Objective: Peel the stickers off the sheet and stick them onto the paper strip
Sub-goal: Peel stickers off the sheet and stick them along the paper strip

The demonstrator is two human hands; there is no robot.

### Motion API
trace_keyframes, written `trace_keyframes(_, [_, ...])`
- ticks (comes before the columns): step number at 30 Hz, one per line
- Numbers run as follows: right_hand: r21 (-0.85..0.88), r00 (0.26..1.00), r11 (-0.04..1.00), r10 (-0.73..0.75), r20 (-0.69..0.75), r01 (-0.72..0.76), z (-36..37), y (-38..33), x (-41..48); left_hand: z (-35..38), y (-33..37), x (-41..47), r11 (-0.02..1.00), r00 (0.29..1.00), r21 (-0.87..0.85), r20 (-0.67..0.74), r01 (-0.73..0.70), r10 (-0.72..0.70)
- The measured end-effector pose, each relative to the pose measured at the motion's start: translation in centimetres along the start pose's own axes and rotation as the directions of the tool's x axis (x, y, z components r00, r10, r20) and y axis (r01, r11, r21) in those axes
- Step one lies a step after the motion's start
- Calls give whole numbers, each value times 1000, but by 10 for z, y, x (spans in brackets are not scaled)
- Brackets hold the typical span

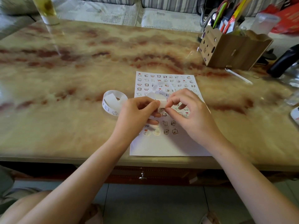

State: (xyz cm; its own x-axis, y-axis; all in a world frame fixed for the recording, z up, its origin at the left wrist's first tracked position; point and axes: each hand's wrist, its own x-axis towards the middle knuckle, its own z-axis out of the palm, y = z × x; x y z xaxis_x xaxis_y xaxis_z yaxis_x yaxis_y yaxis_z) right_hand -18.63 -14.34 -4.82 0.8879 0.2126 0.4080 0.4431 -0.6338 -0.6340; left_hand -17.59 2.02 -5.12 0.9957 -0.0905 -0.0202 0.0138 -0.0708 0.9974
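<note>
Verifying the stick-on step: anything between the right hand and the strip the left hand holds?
Nothing visible. The left hand holds the paper strip above the sticker sheet; the right hand pinches the strip's end directly. Any sticker between them is too small to tell.

The glossy, red-veined worktop [80,65] carries a sticker sheet [168,81] lying flat beneath the left hand [137,115] and right hand [192,117]. The coil of a paper strip [111,102] rests just left of the left hand. Well beyond the right hand stands a wooden pen box [234,50], and well beyond the left hand a tall yellowish container [48,12].
</note>
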Motion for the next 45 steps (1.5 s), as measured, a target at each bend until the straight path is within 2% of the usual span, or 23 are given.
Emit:
trace_keyframes(3, [14,1000,1000,-3,-25,3,-3,-1,-4,-1,1,0,1000,1000,15,-10,23,-23])
trace_keyframes(5, [125,1000,992,29,-4,-28,-8,-6,-5,-1,2,0,999,999,31,-22,30,-29])
trace_keyframes(8, [358,985,917,162,65,-174,-20,-8,-7,-1,1,0,997,999,82,-44,-1,5])
trace_keyframes(10, [421,956,858,260,136,-293,-27,-3,-7,-1,0,0,994,998,110,-54,-11,17])
trace_keyframes(15, [345,839,765,498,220,-544,-44,12,-10,-1,0,-1,994,999,107,-44,-8,13])
trace_keyframes(19, [271,774,726,571,275,-632,-45,13,-16,0,0,-1,994,999,111,-48,-9,14])
trace_keyframes(25, [184,753,737,595,280,-651,-39,14,-20,4,1,-5,985,997,167,-62,-43,54])
trace_keyframes(45, [140,775,767,593,220,-626,-28,19,-21,3,0,-5,982,997,186,-60,-28,40])
